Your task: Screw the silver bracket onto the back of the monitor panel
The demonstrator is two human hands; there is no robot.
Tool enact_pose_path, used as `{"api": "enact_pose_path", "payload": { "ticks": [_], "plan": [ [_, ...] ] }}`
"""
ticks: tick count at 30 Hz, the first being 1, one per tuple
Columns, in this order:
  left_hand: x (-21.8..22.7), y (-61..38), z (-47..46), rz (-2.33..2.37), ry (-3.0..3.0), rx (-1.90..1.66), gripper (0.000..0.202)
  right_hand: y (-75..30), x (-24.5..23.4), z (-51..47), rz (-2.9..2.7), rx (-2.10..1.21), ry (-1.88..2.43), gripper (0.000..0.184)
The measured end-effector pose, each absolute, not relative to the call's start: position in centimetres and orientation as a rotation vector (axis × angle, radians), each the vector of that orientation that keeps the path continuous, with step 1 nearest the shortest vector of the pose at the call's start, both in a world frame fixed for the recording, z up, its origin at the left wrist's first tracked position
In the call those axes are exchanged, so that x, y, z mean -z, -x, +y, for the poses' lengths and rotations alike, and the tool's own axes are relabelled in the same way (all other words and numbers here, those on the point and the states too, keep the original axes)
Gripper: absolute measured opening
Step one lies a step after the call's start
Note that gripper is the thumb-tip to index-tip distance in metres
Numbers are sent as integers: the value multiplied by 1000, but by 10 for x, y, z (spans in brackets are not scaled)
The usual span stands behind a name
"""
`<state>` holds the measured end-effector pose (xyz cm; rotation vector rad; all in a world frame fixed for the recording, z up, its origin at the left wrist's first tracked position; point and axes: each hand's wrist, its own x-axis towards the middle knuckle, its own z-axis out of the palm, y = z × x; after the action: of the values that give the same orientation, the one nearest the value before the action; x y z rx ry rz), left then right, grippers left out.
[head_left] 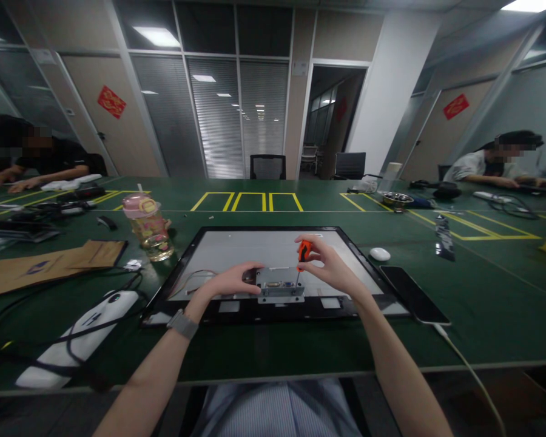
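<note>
A flat monitor panel (236, 246) lies face down on the green table, its grey metal back up inside a black frame. Near its front edge sits a small metal connector bracket (281, 290). My right hand (330, 267) is closed round an orange-handled screwdriver (303, 252), held upright with its tip down at the bracket. My left hand (231, 280) rests on the panel just left of the bracket, fingers curled against it; a grey watch band is on that wrist.
A black phone (413, 293) with a cable lies right of the panel, a white mouse (380, 254) behind it. Left: a pink-lidded bottle (146, 227), brown cardboard (50, 264), a white power bank (79, 337) with black cables. Other people sit at the far left and far right.
</note>
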<state>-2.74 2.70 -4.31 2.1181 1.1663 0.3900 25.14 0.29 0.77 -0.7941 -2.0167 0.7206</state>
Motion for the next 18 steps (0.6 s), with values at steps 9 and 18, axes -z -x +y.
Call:
{"api": "enact_pose_path", "payload": {
  "ticks": [9,18],
  "plan": [
    [43,27,27,1160,-2125,-388,73,-250,-4,7,-1963,-688,810,37],
    [43,27,27,1170,-2119,-392,72,-249,-4,4,-1967,-825,707,42]
  ]
}}
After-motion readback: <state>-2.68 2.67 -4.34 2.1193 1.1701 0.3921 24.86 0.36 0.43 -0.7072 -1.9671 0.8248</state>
